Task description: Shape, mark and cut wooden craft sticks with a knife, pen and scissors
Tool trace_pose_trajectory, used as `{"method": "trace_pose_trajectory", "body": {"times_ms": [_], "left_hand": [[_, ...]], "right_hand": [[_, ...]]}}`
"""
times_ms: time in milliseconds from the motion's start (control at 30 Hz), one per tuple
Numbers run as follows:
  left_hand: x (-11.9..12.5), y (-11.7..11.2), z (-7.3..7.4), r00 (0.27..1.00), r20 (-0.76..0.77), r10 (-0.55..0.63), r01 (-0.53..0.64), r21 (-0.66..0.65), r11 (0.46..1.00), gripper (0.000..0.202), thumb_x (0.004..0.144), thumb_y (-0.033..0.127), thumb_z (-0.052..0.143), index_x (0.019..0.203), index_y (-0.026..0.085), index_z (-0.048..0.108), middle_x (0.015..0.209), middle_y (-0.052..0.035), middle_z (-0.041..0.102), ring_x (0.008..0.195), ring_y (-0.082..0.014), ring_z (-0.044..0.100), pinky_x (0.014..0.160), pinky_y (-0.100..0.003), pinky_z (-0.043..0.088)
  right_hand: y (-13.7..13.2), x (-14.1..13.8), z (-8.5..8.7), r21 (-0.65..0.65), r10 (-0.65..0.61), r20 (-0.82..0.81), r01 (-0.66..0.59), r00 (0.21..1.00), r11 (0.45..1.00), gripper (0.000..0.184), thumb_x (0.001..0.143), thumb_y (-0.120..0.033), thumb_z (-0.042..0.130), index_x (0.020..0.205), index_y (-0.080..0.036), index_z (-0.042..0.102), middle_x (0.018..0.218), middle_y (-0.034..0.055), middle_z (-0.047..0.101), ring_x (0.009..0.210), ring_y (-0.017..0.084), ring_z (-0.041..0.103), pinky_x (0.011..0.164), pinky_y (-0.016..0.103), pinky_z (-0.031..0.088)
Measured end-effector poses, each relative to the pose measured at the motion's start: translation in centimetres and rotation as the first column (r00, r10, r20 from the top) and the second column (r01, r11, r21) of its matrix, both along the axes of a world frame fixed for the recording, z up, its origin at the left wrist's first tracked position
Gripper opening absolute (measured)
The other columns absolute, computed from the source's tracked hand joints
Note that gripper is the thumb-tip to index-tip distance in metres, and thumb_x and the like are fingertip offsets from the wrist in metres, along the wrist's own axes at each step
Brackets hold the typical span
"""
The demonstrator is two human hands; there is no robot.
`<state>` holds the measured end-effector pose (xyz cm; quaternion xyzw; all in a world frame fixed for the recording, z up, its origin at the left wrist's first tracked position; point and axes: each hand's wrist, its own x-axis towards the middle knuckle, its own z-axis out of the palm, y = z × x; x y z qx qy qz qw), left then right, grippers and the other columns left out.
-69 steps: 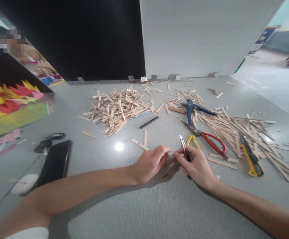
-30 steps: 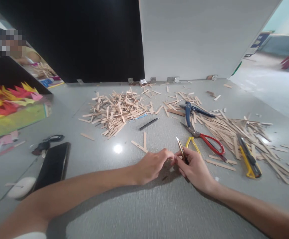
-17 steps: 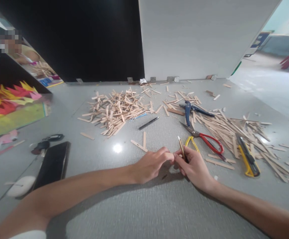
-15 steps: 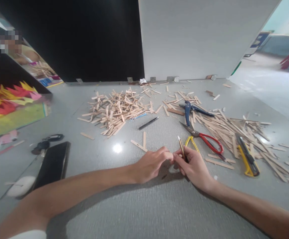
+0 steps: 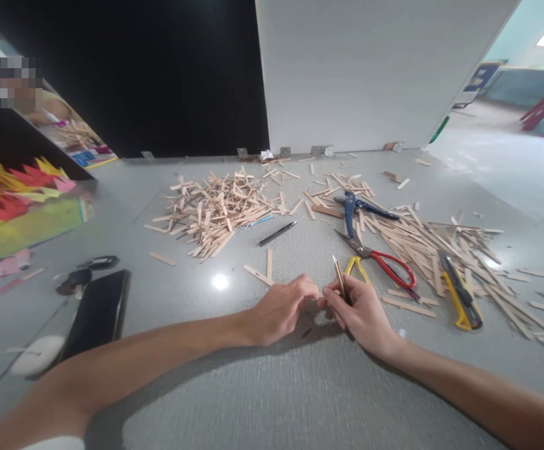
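Note:
My left hand (image 5: 281, 309) and my right hand (image 5: 359, 310) meet fingertip to fingertip low over the grey table (image 5: 262, 387). The right hand is closed round a slim gold craft knife (image 5: 338, 277) whose blade points up and away. The left hand's fingers are pinched on something small that I cannot make out, held against the right fingertips. Two loose wooden sticks (image 5: 263, 270) lie just beyond the left hand. Red and yellow scissors (image 5: 384, 262) lie right behind the right hand.
A heap of short stick pieces (image 5: 216, 206) lies at the back, long sticks (image 5: 441, 244) at the right with a yellow utility knife (image 5: 459, 294) and blue pliers (image 5: 354, 209). A black pen (image 5: 277, 233), a phone (image 5: 96, 312), a mouse (image 5: 37, 355), keys (image 5: 84, 270). Another person sits far left.
Both hands stay together at the same spot; the view has shifted slightly. The fingertips work a little against each other; the knife stays in the right hand.

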<state>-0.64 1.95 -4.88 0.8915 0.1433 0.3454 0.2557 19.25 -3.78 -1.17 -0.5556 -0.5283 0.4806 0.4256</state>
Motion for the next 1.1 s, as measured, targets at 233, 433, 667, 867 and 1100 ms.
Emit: {"method": "trace_pose_trajectory", "body": {"times_ms": [233,433,667,867,1100], "left_hand": [[0.1,-0.2,0.0,0.995,0.015,0.102,-0.102,-0.019,0.995,0.015,0.11,0.014,0.034,0.119,0.025,0.042,0.097,-0.0017,0.064,0.069,-0.0128,0.059,0.064,-0.024,0.047],[0.1,-0.5,0.6,0.968,-0.018,0.252,-0.251,-0.152,0.956,0.018,0.107,0.013,0.044,0.119,0.021,0.053,0.106,-0.0062,0.069,0.078,-0.014,0.066,0.069,-0.024,0.052],[0.4,-0.3,2.1,0.965,-0.151,0.216,-0.254,-0.311,0.916,0.025,0.109,0.03,0.053,0.097,0.017,0.07,0.078,-0.0015,0.069,0.065,-0.0138,0.06,0.067,-0.025,0.049],[0.5,0.1,2.7,0.981,-0.162,0.11,-0.178,-0.5,0.848,0.028,0.104,0.029,0.053,0.093,0.014,0.073,0.072,-0.0022,0.068,0.059,-0.012,0.052,0.057,-0.022,0.04],[0.3,0.1,3.1,0.989,-0.148,0.001,-0.094,-0.619,0.78,0.022,0.101,0.026,0.052,0.098,0.015,0.071,0.071,-0.0013,0.068,0.057,-0.0114,0.05,0.056,-0.022,0.039]], "right_hand": [[0.2,0.1,0.1,0.003,-0.015,-0.026,0.015,1.0,1.0,0.044,0.088,-0.063,0.071,0.076,-0.022,0.06,0.05,-0.0044,0.055,0.04,0.01,0.041,0.04,0.023,0.032],[0.4,0.3,0.1,0.014,-0.028,-0.003,0.028,1.0,0.999,0.042,0.089,-0.06,0.071,0.076,-0.021,0.063,0.051,-0.0039,0.055,0.041,0.01,0.039,0.041,0.024,0.033],[0.1,0.6,-0.4,0.073,-0.007,0.026,0.005,1.0,0.997,0.038,0.092,-0.057,0.071,0.081,-0.022,0.065,0.048,-0.0072,0.048,0.041,0.011,0.039,0.04,0.024,0.031],[0.0,0.5,-0.5,0.105,-0.033,0.067,0.025,0.997,0.994,0.036,0.093,-0.057,0.069,0.083,-0.022,0.067,0.054,-0.0032,0.056,0.048,0.013,0.048,0.043,0.025,0.035],[-0.3,0.5,-0.6,0.148,-0.047,0.077,0.035,0.996,0.988,0.034,0.094,-0.054,0.068,0.081,-0.023,0.064,0.07,0.0043,0.072,0.055,0.015,0.057,0.054,0.028,0.048]]}}
